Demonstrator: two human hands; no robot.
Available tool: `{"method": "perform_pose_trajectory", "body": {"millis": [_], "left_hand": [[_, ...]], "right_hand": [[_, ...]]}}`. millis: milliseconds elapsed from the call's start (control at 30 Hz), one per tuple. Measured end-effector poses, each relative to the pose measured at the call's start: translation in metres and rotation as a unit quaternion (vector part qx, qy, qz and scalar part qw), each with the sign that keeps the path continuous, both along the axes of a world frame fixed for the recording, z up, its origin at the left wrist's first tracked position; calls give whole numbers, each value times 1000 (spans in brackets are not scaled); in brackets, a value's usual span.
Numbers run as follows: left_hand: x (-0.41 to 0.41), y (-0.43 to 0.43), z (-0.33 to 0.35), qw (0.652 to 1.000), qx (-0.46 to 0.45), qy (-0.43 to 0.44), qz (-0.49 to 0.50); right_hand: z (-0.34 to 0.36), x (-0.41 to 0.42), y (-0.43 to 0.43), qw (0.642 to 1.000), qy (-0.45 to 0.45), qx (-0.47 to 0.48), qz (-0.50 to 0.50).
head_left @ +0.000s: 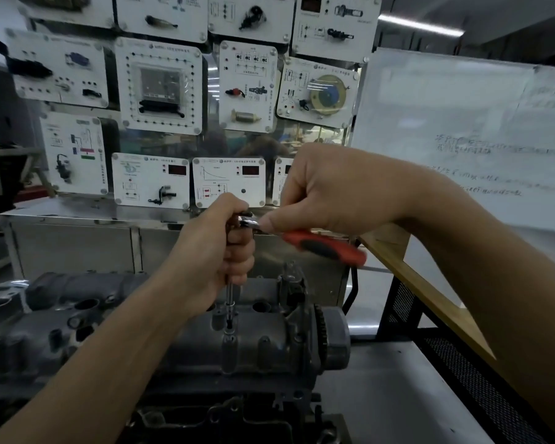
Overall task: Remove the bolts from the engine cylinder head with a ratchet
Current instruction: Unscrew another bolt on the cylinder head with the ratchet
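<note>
The dark grey engine cylinder head (257, 344) lies across the lower middle of the head view. A ratchet with a red and black handle (326, 246) stands over it on a long steel extension (229, 291) whose socket sits down on a bolt (229, 330) on top of the head. My left hand (220, 251) grips the upper part of the extension just below the ratchet head. My right hand (330, 193) holds the ratchet near its metal head (249, 223), thumb pressed on the neck, and the handle sticks out to the right.
A metal cabinet (77, 248) with a wall of white training panels (161, 86) stands behind the engine. To the right are a whiteboard (462, 129), a slanted wooden board (430, 290) and a black mesh rack (481, 379). The grey tabletop (382, 395) extends to the right of the engine.
</note>
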State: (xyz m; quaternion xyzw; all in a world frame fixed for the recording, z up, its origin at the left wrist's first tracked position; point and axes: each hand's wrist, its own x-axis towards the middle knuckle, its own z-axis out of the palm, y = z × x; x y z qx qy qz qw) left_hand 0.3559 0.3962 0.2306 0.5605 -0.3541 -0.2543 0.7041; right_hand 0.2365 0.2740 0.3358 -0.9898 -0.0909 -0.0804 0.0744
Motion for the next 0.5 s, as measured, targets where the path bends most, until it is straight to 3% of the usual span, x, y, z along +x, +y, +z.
{"method": "perform_pose_trajectory", "body": {"millis": [133, 233, 500], "left_hand": [[3, 0, 0, 999, 18, 7, -51], [5, -2, -1, 996, 21, 25, -83], [15, -3, -1, 986, 21, 44, -160]], "right_hand": [[-6, 18, -15, 988, -27, -117, -97], [-23, 35, -16, 979, -75, -165, -93], [-62, 66, -26, 991, -116, 72, 1]]}}
